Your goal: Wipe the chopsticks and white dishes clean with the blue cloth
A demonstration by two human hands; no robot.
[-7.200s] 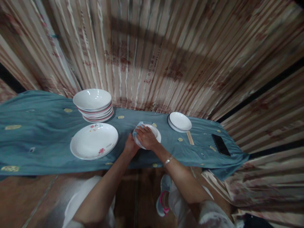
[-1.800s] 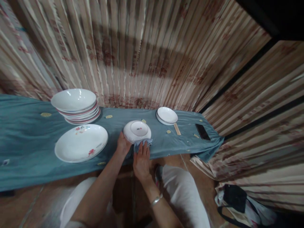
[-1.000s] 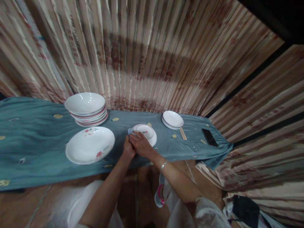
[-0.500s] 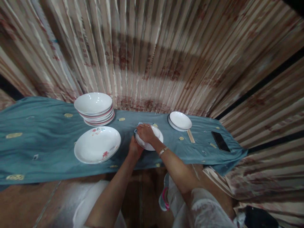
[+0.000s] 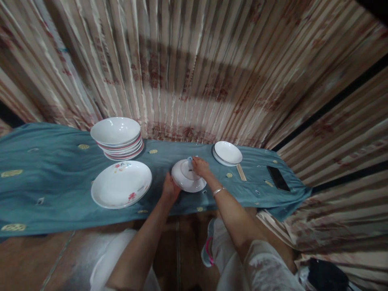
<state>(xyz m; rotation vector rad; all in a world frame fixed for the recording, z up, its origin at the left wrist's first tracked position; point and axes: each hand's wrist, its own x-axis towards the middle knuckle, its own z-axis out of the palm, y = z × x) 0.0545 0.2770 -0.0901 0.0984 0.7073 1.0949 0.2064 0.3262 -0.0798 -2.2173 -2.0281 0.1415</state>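
A small white plate [image 5: 182,178] is turned with its underside and foot ring facing up, above the table in front of me. My left hand [image 5: 170,188] grips its left rim, fingers partly hidden beneath it. My right hand [image 5: 200,166] is closed on a small light-blue cloth [image 5: 190,159], which is mostly covered by the fingers. Hand and cloth rest against the upper right of the plate's underside. A small dark mark shows near the middle of the plate.
On the blue-green tablecloth [image 5: 60,173] stand a stack of white bowls [image 5: 117,133], a large floral plate [image 5: 119,186], and small stacked plates [image 5: 228,152]. Chopsticks [image 5: 241,172] and a black phone [image 5: 278,178] lie to the right. A pleated curtain [image 5: 182,81] hangs behind.
My right hand with the cloth has slid from the plate's left part to its upper right, uncovering more of the underside. The left hand keeps its hold on the rim.
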